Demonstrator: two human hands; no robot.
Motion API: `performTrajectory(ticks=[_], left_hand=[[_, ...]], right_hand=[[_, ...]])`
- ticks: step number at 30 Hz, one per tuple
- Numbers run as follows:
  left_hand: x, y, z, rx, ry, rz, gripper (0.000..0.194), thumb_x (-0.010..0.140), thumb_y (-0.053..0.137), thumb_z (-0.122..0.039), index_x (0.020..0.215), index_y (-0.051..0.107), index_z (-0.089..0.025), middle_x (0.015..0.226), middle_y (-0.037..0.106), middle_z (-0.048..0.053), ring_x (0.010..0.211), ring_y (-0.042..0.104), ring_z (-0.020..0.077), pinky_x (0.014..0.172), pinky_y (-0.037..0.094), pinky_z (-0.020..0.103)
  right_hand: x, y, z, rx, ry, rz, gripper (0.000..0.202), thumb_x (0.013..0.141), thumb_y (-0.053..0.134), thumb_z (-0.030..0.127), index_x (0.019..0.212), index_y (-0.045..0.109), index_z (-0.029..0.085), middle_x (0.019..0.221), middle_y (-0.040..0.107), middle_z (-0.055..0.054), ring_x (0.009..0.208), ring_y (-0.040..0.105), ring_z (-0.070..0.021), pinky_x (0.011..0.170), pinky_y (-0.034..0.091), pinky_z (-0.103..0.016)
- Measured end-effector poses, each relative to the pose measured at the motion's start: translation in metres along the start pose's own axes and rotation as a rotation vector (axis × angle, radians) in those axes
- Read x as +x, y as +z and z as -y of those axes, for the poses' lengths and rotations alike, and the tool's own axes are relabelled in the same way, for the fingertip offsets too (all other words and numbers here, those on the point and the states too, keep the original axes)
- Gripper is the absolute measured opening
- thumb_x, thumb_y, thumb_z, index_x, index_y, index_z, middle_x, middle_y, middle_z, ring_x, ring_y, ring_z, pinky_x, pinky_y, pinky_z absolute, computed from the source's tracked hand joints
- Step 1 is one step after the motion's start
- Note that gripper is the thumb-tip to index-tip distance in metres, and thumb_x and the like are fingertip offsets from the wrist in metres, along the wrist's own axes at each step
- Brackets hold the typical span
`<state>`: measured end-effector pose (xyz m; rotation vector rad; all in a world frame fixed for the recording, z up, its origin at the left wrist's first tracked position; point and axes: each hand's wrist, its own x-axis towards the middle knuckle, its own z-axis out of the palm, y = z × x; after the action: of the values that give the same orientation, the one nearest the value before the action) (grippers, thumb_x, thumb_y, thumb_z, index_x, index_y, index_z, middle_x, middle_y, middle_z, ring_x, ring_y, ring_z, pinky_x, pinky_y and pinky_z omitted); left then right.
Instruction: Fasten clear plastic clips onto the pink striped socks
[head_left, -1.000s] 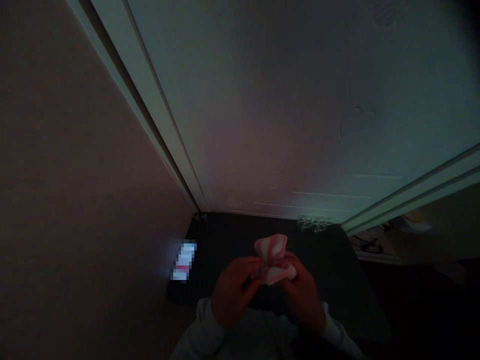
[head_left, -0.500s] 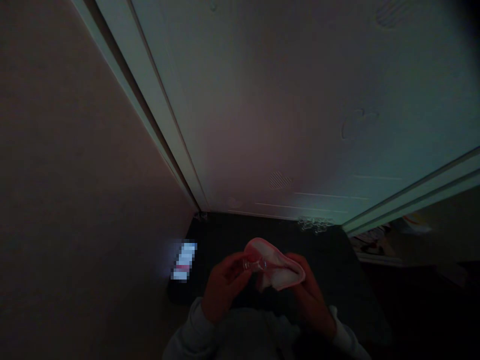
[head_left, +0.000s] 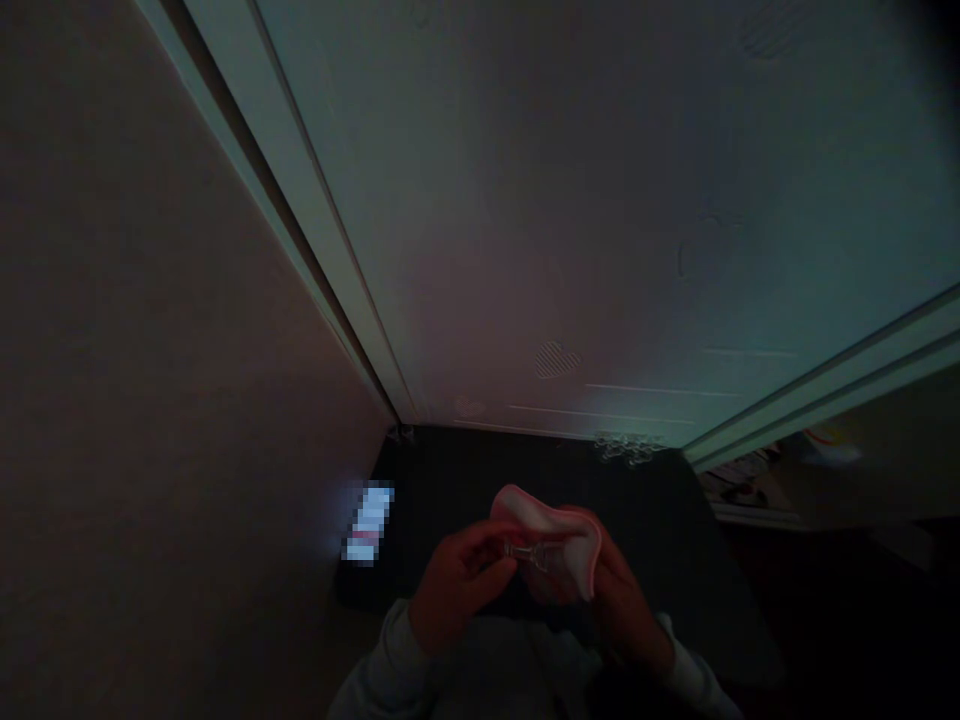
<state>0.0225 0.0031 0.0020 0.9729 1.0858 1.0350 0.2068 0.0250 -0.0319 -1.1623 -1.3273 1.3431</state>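
My right hand (head_left: 626,605) grips a soft-looking pink piece (head_left: 536,510) with a pale inner face and a pink rim; it bends in a wave, and its exact kind does not show. My left hand (head_left: 461,585) pinches a small clear plastic piece (head_left: 529,552) between thumb and fingers, against the pink piece. Whether the two are joined I cannot tell in this dim light. Both hands are over a dark tabletop (head_left: 465,470).
Several similar clear pieces (head_left: 630,447) lie in a cluster at the table's back right, with a few small ones (head_left: 401,434) in the back left corner. A lit phone-like screen (head_left: 367,522), pixelated, is at the left edge. A pale panel with heart shapes (head_left: 557,360) rises behind.
The pink piece has tilted and its wave has folded differently in my right hand. My left hand and the clear piece have shifted slightly right and down.
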Motion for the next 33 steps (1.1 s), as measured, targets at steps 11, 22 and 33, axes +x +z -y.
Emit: performTrajectory(ticks=[11,22,33], left_hand=[[0.003,-0.002,0.0,0.063,-0.098,-0.115,0.032,0.067,0.07,-0.027,0.097,0.067,-0.016,0.086,0.07,0.006,0.079,0.062,0.019,0.071,0.047,0.029],[0.011,-0.001,-0.004,0.06,-0.147,-0.179,0.032,0.067,0.07,-0.036,0.089,0.069,-0.014,0.064,0.064,0.0,0.056,0.052,0.0123,0.057,0.043,0.025],[0.012,-0.003,0.011,-0.02,-0.202,-0.178,0.031,0.072,0.065,-0.038,0.09,0.066,-0.012,0.058,0.059,-0.001,0.052,0.048,0.0107,0.054,0.038,0.025]], right_hand=[[0.01,0.006,-0.002,0.144,-0.044,-0.088,0.017,0.071,0.068,0.031,0.076,0.054,0.022,0.086,0.057,-0.002,0.078,0.057,-0.0176,0.067,0.047,-0.028],[0.005,0.004,0.003,0.131,0.11,-0.002,0.021,0.077,0.06,0.038,0.087,0.065,0.019,0.085,0.068,-0.005,0.08,0.063,-0.0201,0.071,0.05,-0.03],[0.01,0.006,0.01,0.149,0.176,0.004,0.017,0.073,0.059,0.034,0.075,0.069,0.02,0.072,0.071,-0.002,0.066,0.064,-0.0177,0.059,0.051,-0.028]])
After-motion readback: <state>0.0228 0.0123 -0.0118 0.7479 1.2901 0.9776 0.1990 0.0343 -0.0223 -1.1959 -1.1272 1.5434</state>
